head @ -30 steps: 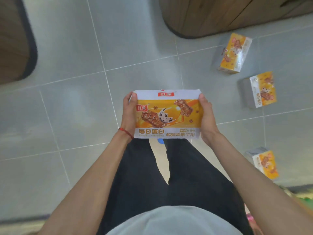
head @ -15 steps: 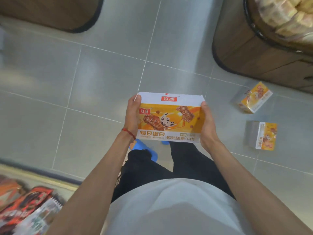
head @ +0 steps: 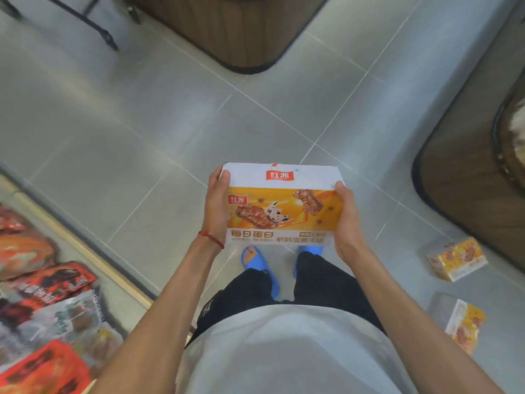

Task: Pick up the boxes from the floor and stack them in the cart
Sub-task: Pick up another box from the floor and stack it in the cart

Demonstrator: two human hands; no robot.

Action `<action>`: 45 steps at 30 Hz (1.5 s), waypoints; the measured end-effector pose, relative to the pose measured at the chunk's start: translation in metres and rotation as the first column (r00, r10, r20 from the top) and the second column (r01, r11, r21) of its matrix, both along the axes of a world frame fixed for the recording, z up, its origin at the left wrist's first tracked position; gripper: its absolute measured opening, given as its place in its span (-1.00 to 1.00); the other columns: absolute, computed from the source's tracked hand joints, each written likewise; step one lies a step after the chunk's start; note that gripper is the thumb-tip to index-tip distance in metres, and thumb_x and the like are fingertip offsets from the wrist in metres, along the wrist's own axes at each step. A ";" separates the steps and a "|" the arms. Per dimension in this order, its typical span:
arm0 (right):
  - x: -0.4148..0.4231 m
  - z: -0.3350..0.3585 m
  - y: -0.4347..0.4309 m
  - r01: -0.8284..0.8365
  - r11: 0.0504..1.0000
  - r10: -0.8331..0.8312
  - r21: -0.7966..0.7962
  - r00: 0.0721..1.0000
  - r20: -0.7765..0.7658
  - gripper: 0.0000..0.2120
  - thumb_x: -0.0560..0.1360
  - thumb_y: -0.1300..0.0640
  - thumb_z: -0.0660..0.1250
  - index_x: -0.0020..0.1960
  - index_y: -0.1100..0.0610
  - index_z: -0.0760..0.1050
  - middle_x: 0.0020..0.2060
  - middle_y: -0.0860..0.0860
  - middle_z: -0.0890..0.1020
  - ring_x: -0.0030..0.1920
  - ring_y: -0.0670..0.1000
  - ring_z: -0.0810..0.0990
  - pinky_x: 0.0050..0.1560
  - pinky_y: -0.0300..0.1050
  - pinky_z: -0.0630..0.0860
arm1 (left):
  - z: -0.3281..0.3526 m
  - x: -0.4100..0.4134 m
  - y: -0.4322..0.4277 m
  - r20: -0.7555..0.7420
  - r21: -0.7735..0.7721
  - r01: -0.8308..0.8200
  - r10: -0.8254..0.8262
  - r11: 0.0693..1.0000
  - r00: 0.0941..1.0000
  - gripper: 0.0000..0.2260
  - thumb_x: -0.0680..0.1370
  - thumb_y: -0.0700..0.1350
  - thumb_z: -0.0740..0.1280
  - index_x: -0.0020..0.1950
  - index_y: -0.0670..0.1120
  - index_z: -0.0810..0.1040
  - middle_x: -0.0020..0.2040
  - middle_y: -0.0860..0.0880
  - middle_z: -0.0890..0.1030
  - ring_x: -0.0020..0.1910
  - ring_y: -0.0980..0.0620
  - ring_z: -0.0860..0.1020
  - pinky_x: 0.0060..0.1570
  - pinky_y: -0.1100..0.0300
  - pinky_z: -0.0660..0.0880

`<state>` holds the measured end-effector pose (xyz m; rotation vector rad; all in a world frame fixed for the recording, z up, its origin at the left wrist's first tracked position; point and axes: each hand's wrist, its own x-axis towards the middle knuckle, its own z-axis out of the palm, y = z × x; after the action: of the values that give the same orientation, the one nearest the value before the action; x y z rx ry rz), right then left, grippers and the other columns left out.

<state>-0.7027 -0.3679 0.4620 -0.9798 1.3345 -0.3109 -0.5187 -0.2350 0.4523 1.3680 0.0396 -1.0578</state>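
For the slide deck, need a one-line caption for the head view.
Both hands, left hand and right hand, hold an orange-and-white cardboard snack box above the grey tiled floor; two matching boxes lie there.

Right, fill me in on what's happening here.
A person stands on the grey tiled floor holding one flat orange-and-white snack box level at waist height, left hand and right hand gripping its two short ends. Two more matching orange boxes lie on the floor to the person's right, not yet picked up. No cart is clearly in view.
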 end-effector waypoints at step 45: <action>0.847 0.052 -0.006 -0.566 0.818 0.576 -0.105 0.798 0.180 -0.41 0.51 -0.22 0.12 0.35 0.13 0.54 0.05 0.04 0.75 0.01 0.03 0.73 0.04 -0.01 0.58 | 0.066 0.730 0.071 0.222 -0.038 -0.587 0.580 0.808 0.784 -0.64 0.68 -0.01 0.18 0.49 0.04 0.36 0.22 -0.12 0.65 0.09 -0.17 0.68 0.00 -0.06 0.66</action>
<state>0.1447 -0.3738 0.5142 -1.3041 0.7910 0.0263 0.2117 -0.1642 0.5184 1.3690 0.3006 -0.3744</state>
